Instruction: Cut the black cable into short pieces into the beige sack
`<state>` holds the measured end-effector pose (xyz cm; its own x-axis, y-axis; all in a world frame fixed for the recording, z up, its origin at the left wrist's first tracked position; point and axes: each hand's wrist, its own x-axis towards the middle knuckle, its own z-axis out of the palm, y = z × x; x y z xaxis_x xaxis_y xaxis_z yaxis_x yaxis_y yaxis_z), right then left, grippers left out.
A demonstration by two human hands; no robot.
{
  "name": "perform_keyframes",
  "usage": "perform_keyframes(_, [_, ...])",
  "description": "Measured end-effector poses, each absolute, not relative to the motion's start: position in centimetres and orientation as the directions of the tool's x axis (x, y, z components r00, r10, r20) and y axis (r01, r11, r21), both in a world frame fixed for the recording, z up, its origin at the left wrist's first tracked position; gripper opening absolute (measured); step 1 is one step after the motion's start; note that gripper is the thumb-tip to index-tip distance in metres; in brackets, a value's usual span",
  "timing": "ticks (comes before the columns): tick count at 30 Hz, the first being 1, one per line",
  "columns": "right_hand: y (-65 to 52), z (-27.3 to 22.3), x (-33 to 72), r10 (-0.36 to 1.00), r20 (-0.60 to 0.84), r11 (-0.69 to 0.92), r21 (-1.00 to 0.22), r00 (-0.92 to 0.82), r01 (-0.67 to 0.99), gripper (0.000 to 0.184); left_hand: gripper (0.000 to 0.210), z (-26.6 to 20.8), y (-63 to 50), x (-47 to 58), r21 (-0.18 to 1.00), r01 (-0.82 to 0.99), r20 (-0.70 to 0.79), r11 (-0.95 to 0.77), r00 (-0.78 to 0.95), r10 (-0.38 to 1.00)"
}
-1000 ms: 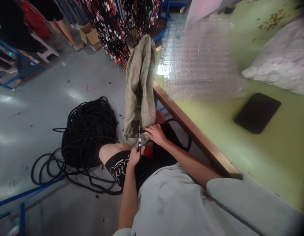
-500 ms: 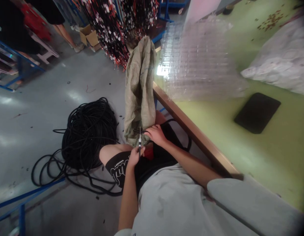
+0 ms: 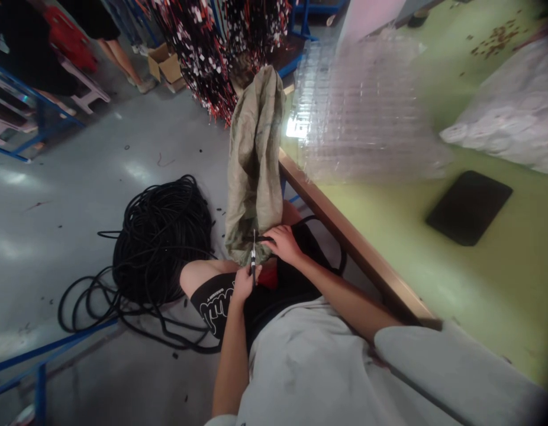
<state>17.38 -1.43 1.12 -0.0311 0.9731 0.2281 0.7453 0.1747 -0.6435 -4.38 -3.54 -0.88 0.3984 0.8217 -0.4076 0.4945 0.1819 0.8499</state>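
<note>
My left hand (image 3: 244, 284) is closed around a black-handled cutter (image 3: 253, 260) with a narrow metal blade pointing away from me; I cannot tell if it is a knife or scissors. My right hand (image 3: 283, 244) pinches a black cord (image 3: 267, 239), whose end sticks out leftwards and crosses the blade. Behind both hands stands a tall beige woven sack (image 3: 256, 148), its near end at my lap. The cord loops past my right thigh under the table edge.
A big coil of black cord (image 3: 163, 242) lies on the floor at left, with short black bits nearby. To the right, the green table (image 3: 389, 248) carries clear plastic trays (image 3: 358, 112), a black flat pad (image 3: 469, 207) and a white-filled bag (image 3: 513, 112). Bundled wires (image 3: 203, 53) hang behind.
The view has shifted slightly. The black cord's end now reaches a little further left past the blade; both hands keep their grips and nearly the same places.
</note>
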Motion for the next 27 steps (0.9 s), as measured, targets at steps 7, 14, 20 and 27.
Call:
perform_keyframes(7, [-1.2,1.1,17.1,0.984,0.170,0.141,-0.589,-0.049,0.796,0.025,0.054,-0.8,-3.4,-4.2,0.877,0.413,-0.417,0.246,0.397,0.818])
perform_keyframes(14, [-1.4,2.1,17.0,0.979,0.166,0.190,-0.504,-0.121,0.842,0.032,0.049,-0.7,-3.4,-3.9,0.882,0.418,-0.390,0.218,0.388,0.835])
perform_keyframes(20, [-1.6,2.1,16.9,0.970,0.245,0.163,-0.653,0.003,0.739,0.021,0.052,-1.5,-3.9,-3.8,0.882,0.362,-0.437,0.301,0.390,0.810])
perform_keyframes(27, [-1.5,1.4,16.8,0.965,0.261,0.189,-0.655,-0.015,0.732,0.016,0.064,-2.5,-3.0,-3.5,0.875,0.326,-0.452,0.358,0.283,0.846])
